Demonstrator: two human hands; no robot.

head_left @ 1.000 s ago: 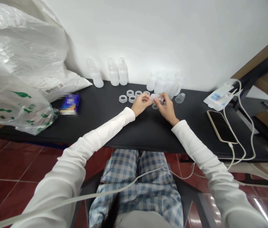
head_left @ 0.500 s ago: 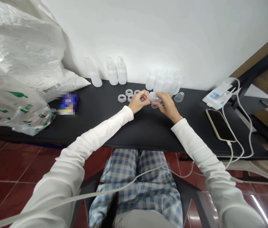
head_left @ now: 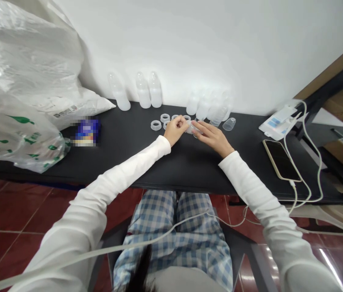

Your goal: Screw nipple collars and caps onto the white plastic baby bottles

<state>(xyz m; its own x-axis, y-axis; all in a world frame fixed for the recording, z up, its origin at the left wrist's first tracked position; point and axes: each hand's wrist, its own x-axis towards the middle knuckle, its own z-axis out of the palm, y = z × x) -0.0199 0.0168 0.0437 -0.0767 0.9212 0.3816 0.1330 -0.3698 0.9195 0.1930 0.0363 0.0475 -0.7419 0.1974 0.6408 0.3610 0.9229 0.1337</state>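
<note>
My left hand (head_left: 175, 129) is curled shut on the end of a small clear plastic bottle part (head_left: 193, 128) above the black tabletop (head_left: 189, 174). My right hand (head_left: 211, 138) lies with its fingers stretched out and apart from a grip, the fingertips at or very near that part. Just behind my hands sit several translucent plastic collar rings (head_left: 156, 125). Several clear plastic baby bottles (head_left: 143, 91) stand upright along the wall, and a clear conical cap (head_left: 229, 124) lies on its side to the right of my right hand.
Crumpled plastic bags (head_left: 13, 129) and a blurred blue package (head_left: 87, 132) lie at the table's left. To the right are a smartphone (head_left: 281, 160), a white packet (head_left: 277, 123) and white cables (head_left: 303, 178) running over the table's front edge.
My right hand has let go of the clear part and its fingers have straightened. The part now sits lower, held at my left fingertips, with both hands closer to the table.
</note>
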